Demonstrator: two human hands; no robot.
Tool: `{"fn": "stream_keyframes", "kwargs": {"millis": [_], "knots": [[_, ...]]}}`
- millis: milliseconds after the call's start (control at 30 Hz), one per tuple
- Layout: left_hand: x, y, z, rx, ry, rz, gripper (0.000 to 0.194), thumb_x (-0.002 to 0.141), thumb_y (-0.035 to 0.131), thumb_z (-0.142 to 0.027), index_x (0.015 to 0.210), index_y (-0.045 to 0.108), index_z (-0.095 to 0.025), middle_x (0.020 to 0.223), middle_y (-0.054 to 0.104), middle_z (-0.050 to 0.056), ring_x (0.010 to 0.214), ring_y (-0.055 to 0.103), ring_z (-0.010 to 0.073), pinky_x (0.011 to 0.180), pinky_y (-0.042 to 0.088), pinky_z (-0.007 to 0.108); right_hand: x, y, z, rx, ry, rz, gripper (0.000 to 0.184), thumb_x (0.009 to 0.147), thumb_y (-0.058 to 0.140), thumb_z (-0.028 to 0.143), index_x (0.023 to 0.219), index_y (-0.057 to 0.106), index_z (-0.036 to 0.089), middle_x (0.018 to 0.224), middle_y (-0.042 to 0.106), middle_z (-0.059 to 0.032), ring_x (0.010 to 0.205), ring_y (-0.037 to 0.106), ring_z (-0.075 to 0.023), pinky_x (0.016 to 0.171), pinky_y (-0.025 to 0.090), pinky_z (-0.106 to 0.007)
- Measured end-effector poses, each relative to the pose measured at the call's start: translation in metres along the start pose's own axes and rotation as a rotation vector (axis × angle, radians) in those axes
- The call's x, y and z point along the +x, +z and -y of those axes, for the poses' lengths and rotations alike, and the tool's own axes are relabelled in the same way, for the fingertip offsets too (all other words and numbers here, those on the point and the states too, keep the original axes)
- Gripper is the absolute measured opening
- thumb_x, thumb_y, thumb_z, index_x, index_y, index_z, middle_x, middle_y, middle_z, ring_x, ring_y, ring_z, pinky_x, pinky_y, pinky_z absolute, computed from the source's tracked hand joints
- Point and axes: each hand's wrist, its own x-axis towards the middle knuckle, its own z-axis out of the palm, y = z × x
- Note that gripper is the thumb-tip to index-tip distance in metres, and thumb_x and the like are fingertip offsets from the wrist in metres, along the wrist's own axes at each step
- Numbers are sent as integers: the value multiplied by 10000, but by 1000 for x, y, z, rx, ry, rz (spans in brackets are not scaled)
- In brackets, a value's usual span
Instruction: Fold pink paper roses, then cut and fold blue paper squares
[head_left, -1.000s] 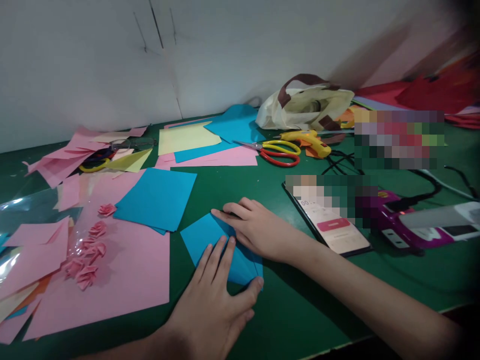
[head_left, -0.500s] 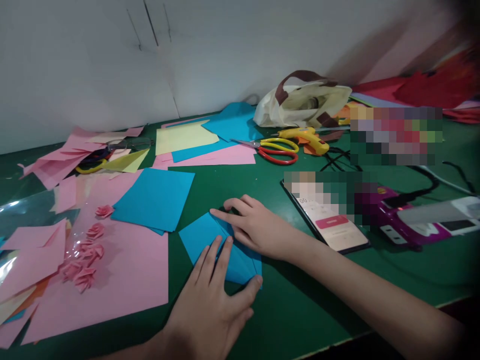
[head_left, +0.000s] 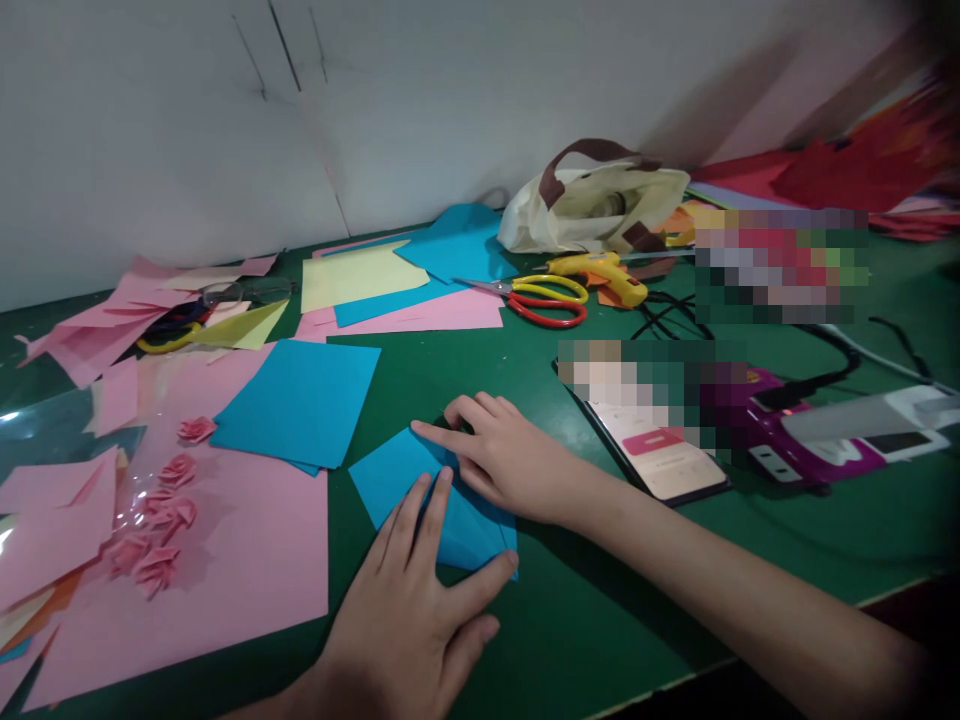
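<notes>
A blue sheet of paper (head_left: 476, 530) with fold lines lies on the green table between my hands. My left hand (head_left: 412, 590) rests on its near side, fingers spread flat and thumb stretched to the near right corner. From the right, my right hand (head_left: 510, 455) presses on the far part; its index finger reaches to the top corner, and some other fingers are bent. Part of the paper is hidden under both hands. Just left lie more blue sheets (head_left: 300, 400), stacked on a large pink sheet (head_left: 255, 560).
Small pink paper roses (head_left: 169, 510) lie at left beside paper scraps. Behind are scissors (head_left: 547, 300), a yellow glue gun (head_left: 600, 275), coloured sheets and a cloth bag (head_left: 592, 205). A phone (head_left: 660, 455) and a purple power strip (head_left: 795, 440) with cables lie at right.
The whole view has shifted slightly, so things appear a little further left. Both hands stay in nearly the same place on the blue paper.
</notes>
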Motion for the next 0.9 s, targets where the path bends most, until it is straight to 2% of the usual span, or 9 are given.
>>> {"fn": "stream_keyframes", "kwargs": {"millis": [200,433,733,900], "knots": [[1,-3,0,18,14,18,515,869,518,-315,1343,365,-442,1531,53,85,1321,227,420,859,462,552,-1,-1,0,32,-2,10,465,896,380,202,1358,425,163,1022,502,-130,917,445,-243,794,400,-417],[1,-6,-1,56,4,54,509,891,480,-339,1357,320,-466,1502,133,110,1338,205,393,846,477,538,-5,-10,-6,142,-27,12,408,919,365,212,1301,495,153,1021,518,-126,918,453,-223,803,408,-391],[3,-7,-2,56,11,67,488,889,480,-341,1348,351,-445,1512,77,132,1339,186,420,842,468,557,-12,-17,-17,143,-14,6,388,953,339,337,1244,562,210,957,524,-96,901,462,-215,781,382,-392],[2,-8,-2,65,17,63,523,878,505,-336,1356,329,-454,1523,65,122,1336,196,422,833,477,546,-21,-24,-23,186,20,-3,352,948,367,335,1107,656,211,935,521,-81,888,485,-196,777,381,-374]]}}
